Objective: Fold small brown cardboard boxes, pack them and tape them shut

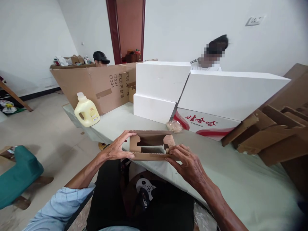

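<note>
A small brown cardboard box [150, 156] with its open side toward me rests at the near edge of the grey-green table [240, 179]. My left hand [116, 148] grips its left end, thumb along the front edge and fingers over the top. My right hand [186, 162] pinches the right end, fingertips on the folded inner flap [169, 142]. Both hands are closed on the box.
A yellow detergent jug [87, 111] stands at the table's left. White foam blocks [163, 88], a red-printed carton [207, 123] and a large brown carton [96, 85] line the back. Flat cardboard blanks [276, 134] pile at right. Two people sit behind. A teal stool [16, 173] is on the floor.
</note>
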The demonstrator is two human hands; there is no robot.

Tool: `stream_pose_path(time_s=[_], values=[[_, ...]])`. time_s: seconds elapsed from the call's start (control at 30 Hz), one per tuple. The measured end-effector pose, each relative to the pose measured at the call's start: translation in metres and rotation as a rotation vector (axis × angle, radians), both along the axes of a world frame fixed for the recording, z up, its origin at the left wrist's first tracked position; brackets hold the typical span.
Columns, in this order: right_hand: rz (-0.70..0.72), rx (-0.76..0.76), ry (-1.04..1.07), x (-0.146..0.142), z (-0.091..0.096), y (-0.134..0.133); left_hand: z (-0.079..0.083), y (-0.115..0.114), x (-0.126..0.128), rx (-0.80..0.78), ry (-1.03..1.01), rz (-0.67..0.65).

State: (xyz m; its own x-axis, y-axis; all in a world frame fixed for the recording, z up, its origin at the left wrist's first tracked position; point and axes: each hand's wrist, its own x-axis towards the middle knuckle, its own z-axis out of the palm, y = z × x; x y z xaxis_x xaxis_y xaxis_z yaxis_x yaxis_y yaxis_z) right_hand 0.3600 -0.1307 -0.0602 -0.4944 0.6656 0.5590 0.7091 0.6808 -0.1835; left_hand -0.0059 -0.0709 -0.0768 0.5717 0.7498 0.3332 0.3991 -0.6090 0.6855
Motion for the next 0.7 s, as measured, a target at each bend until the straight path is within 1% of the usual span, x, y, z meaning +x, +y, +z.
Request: stream_pose_path(time_s=[0.1, 0.2, 0.3, 0.33, 0.4, 0.5, 0.6, 0.7], values=[[0.032, -0.034, -0.057, 0.001, 0.009, 0.0, 0.007, 0.001, 0.003, -0.004, 0.05, -0.041], [0.119, -0.077, -0.131, -0.002, 0.018, 0.005, 0.016, 0.005, 0.005, -0.002, 0.148, -0.097], [0.186, -0.14, -0.232, -0.008, 0.024, 0.012, 0.026, 0.01, 0.007, 0.05, 0.275, -0.14], [0.187, -0.162, -0.275, -0.011, 0.025, 0.013, 0.028, 0.012, 0.009, 0.072, 0.32, -0.148], [0.145, -0.18, -0.365, -0.015, 0.026, 0.016, 0.03, 0.016, 0.012, 0.103, 0.409, -0.155], [0.047, -0.13, -0.463, -0.015, 0.023, 0.018, 0.029, 0.021, 0.014, 0.126, 0.484, -0.161], [0.031, -0.021, -0.418, -0.004, 0.019, 0.019, 0.03, 0.026, 0.011, 0.129, 0.452, -0.178], [0.056, 0.036, -0.233, 0.013, 0.012, 0.02, 0.034, 0.03, 0.005, 0.072, 0.369, -0.182]])
